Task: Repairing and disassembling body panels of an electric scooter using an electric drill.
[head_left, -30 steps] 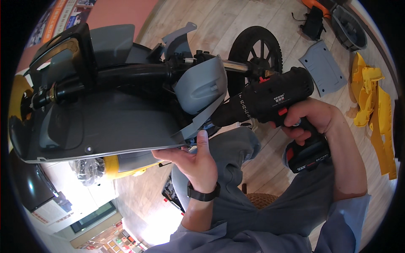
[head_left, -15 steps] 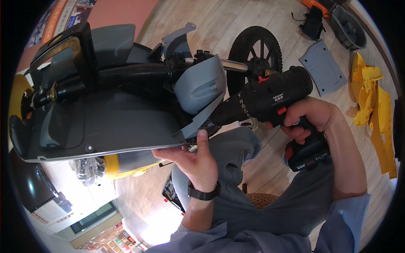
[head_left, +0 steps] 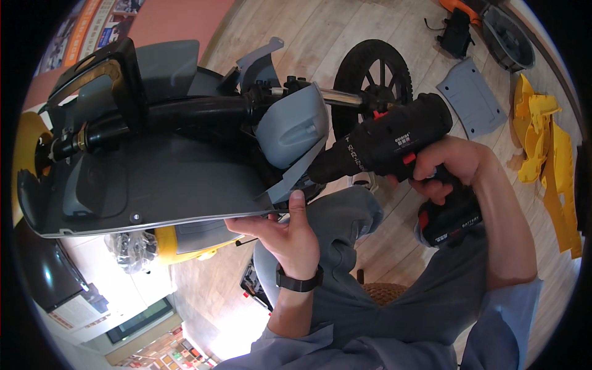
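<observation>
My right hand [head_left: 453, 163] is wrapped round the grip of a black cordless drill [head_left: 394, 140], a finger at its trigger. The drill's nose points left and meets the end of a dark grey plastic panel [head_left: 179, 179], beside a pale grey strip; the bit's tip is hidden. My left hand [head_left: 290, 240] grips that panel's near edge, thumb above and fingers below. The panel belongs to a partly dismantled scooter lying on its side, with a black steering tube [head_left: 172, 113], a light grey rounded cover [head_left: 295, 126] and a black spoked wheel [head_left: 372, 80].
Right of the wheel, a flat grey panel [head_left: 472, 98] lies on the wooden floor, with yellow plastic parts [head_left: 542, 148] beyond it. A grey tub [head_left: 509, 40] and a black adapter-like box [head_left: 456, 34] are at the top right. Below the scooter sits an open toolbox [head_left: 254, 283].
The drill has tilted slightly in my right hand, its battery end shifting a little. The scooter parts sit slightly differently in the view. My left hand keeps its hold.
</observation>
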`<action>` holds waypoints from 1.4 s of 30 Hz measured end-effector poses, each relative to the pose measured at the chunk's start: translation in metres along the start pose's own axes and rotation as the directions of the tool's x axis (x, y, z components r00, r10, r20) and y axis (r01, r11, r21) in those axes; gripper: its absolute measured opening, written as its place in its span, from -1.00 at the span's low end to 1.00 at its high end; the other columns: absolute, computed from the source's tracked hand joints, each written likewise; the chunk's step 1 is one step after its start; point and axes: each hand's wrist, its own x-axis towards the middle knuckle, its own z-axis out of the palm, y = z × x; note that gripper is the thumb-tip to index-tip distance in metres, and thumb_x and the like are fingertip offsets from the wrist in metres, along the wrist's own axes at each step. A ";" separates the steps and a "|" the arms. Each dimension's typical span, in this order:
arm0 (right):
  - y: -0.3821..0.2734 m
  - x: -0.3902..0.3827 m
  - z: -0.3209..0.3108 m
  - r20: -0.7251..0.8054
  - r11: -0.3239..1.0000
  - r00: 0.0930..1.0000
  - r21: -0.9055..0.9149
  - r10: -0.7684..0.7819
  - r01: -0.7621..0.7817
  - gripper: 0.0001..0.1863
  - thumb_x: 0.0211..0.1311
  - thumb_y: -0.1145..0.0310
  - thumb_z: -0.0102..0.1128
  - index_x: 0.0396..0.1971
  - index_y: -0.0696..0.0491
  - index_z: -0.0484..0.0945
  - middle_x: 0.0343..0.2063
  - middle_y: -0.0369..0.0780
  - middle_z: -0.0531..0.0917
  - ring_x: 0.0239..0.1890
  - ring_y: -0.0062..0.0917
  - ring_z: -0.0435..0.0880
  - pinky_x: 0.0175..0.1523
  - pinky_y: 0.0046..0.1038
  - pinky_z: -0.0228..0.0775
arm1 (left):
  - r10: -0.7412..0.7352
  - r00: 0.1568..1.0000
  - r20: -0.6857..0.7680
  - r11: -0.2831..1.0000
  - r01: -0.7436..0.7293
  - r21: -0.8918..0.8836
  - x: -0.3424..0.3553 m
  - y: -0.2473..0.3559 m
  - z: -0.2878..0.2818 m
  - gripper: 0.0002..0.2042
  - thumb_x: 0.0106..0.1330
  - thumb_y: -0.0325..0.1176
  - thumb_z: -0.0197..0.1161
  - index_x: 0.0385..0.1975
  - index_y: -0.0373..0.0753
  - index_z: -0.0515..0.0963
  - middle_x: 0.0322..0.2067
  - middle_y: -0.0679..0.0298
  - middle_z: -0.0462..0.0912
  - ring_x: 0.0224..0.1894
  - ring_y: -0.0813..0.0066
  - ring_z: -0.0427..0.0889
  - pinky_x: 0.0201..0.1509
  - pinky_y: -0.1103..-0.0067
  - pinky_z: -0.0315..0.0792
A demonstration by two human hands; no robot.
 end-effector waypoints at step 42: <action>0.002 0.002 -0.014 -0.052 0.970 0.994 -0.229 -0.099 0.085 -0.57 -0.18 0.41 0.15 -0.20 0.28 0.57 -0.80 -0.31 0.36 -0.79 -0.65 0.29 -0.52 -0.54 0.30 | -0.020 0.999 0.041 0.998 0.023 -0.060 -0.002 0.012 0.000 -0.16 0.07 -0.63 0.29 0.26 -0.20 -0.18 0.20 0.10 0.07 0.22 0.26 0.11 0.31 0.41 0.02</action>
